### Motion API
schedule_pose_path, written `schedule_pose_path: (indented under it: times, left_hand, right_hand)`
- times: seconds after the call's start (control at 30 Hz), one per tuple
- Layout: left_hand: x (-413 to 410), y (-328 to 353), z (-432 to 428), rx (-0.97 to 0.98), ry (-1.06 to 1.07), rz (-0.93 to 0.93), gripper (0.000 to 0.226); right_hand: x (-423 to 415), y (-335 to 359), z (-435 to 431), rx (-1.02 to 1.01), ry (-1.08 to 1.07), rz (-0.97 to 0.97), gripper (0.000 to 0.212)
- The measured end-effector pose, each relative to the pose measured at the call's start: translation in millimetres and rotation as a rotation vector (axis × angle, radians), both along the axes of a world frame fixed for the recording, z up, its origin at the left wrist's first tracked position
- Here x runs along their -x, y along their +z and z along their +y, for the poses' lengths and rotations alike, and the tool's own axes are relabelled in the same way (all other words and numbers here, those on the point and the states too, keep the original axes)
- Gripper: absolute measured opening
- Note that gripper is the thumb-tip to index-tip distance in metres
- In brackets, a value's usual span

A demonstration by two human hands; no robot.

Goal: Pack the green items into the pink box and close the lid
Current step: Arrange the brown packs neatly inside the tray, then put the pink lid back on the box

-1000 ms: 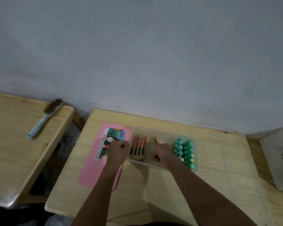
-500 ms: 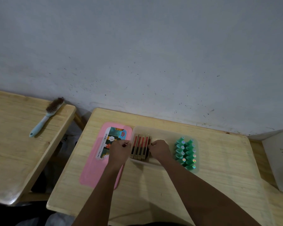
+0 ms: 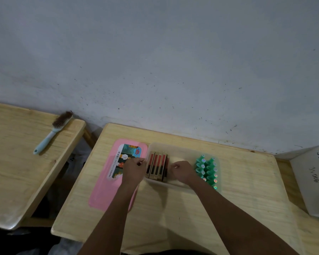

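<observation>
I observed a grey wall point(image 3: 155, 61) filling the upper part of the head view. Below it stood a wooden desk point(image 3: 247, 181), with a second wooden desk point(image 3: 17, 162) to its left. A white carton point(image 3: 313, 181) with handwritten marks sat at the right edge. On the main desk, the pink lid point(image 3: 107, 192) lay flat, label up, just left of the box. The box point(image 3: 179, 150) itself, translucent, stood open beside it. Inside, at its right end, I noted the green items point(image 3: 207, 170) standing in two rows. At its left end stood a row of red and gold cases point(image 3: 157, 166). My left hand point(image 3: 133, 169) was at the box's left wall, fingers curled; what they pinched I could not tell. My right hand point(image 3: 182, 172) rested inside the box, fingers curled against the right side of the cases; whether it gripped one I could not tell. A brush point(image 3: 52, 133) lay on the left desk.
</observation>
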State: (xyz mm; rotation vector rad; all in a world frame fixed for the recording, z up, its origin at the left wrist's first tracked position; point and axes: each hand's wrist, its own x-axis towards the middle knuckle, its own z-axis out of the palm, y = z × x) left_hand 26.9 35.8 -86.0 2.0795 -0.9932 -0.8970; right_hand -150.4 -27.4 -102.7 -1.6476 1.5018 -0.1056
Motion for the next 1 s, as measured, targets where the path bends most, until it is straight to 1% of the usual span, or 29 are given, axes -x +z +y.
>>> schedule_pose_path:
  times: [0.1, 0.17, 0.2, 0.27, 0.3, 0.33, 0.4, 0.5, 0.6, 0.67, 0.73, 0.8, 0.87, 0.9, 0.97, 1.0]
  left_hand:
    - [-2, -4, 9, 0.044, -0.004, -0.043, 0.031]
    - [-13, -13, 20, 0.054, 0.086, -0.111, 0.039]
    - [-22, -19, 27, 0.012, 0.148, -0.195, 0.047]
    - [-40, -34, 41, -0.205, 0.216, -0.383, 0.064]
    - [-47, -39, 49, -0.316, 0.232, -0.42, 0.069]
    - [-53, -42, 55, -0.396, 0.245, -0.416, 0.07]
    - [-56, -41, 65, -0.459, 0.269, -0.376, 0.062]
    - [-53, -38, 71, -0.418, 0.197, -0.36, 0.056]
    - [-55, -34, 70, -0.384, 0.147, -0.298, 0.063]
    - [-60, -32, 69, -0.419, 0.215, -0.223, 0.065]
    - [-65, -26, 70, -0.432, 0.296, -0.128, 0.061]
    - [-65, -14, 73, -0.326, 0.306, -0.056, 0.044]
    - [-63, 9, 72, -0.171, 0.27, -0.035, 0.022]
    - [-62, 23, 68, -0.106, 0.235, -0.055, 0.019]
    - [-62, 50, 58, -0.013, 0.152, -0.154, 0.025]
    - [-60, 65, 53, 0.034, 0.128, -0.197, 0.025]
  right_hand:
    - [10, 15, 9, -0.058, 0.079, -0.101, 0.022]
    - [18, 24, 17, -0.099, 0.183, -0.136, 0.024]
    - [22, 25, 20, -0.102, 0.242, -0.135, 0.025]
    - [28, 26, 27, -0.089, 0.33, -0.127, 0.025]
    - [30, 25, 30, -0.072, 0.345, -0.126, 0.024]
    - [31, 24, 33, -0.05, 0.342, -0.127, 0.024]
    - [31, 23, 37, -0.001, 0.312, -0.121, 0.022]
    - [29, 28, 44, 0.068, 0.3, -0.086, 0.021]
    - [27, 31, 52, 0.156, 0.31, -0.031, 0.022]
    - [27, 29, 58, 0.207, 0.314, 0.014, 0.024]
    - [28, 27, 63, 0.222, 0.315, 0.029, 0.027]
    - [29, 29, 66, 0.224, 0.298, 0.004, 0.028]
    - [31, 34, 65, 0.222, 0.263, -0.047, 0.026]
    - [31, 37, 65, 0.223, 0.233, -0.079, 0.025]
    - [30, 43, 65, 0.226, 0.138, -0.148, 0.024]
    - [29, 48, 65, 0.228, 0.081, -0.189, 0.023]
